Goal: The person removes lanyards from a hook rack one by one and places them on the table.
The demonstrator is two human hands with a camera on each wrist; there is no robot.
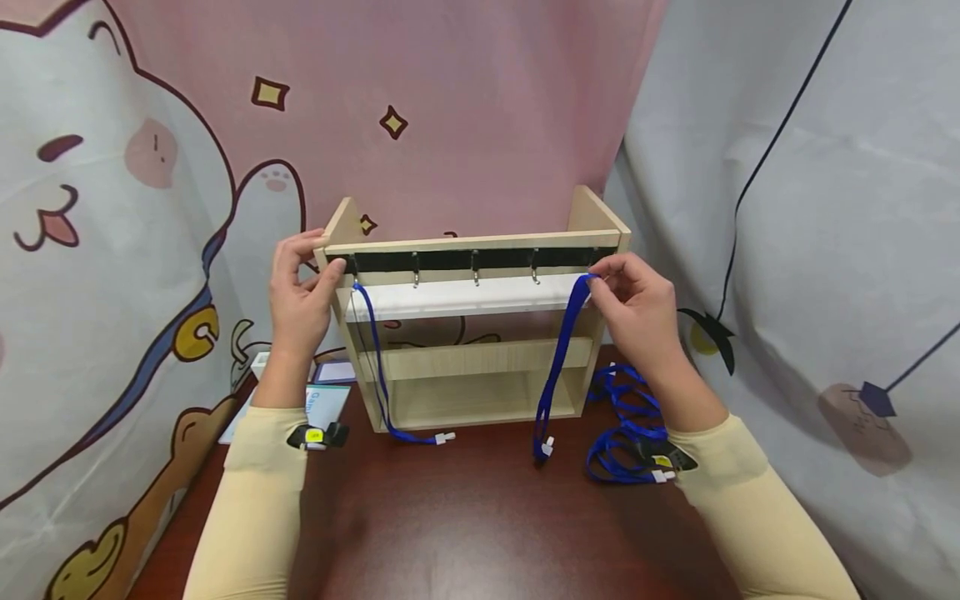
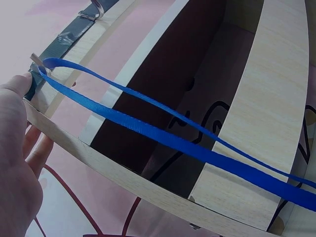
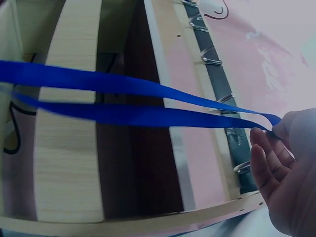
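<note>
My left hand [image 1: 298, 292] grips the upper left corner of a small wooden shelf [image 1: 468, 363], thumb on the front and fingers behind the side panel. Beside that thumb, a blue lanyard [image 2: 143, 129] hangs from the leftmost metal hook, its white clip [image 1: 445, 437] low in front. At the upper right corner my right hand [image 1: 637, 304] pinches the top of a second blue lanyard [image 1: 561, 350] between thumb and fingers. Its two straps drop down the shelf's front to a white clip [image 1: 547, 447]. The pinched loop is close to the rightmost hook [image 3: 242, 168].
Several metal hooks [image 1: 476, 268] line a black strip [image 1: 446, 260] across the shelf's top. More blue lanyards [image 1: 618, 442] lie coiled on the dark red table [image 1: 450, 525] at right. A light blue booklet [image 1: 327, 405] lies at left. Printed cloth [image 1: 465, 108] hangs behind.
</note>
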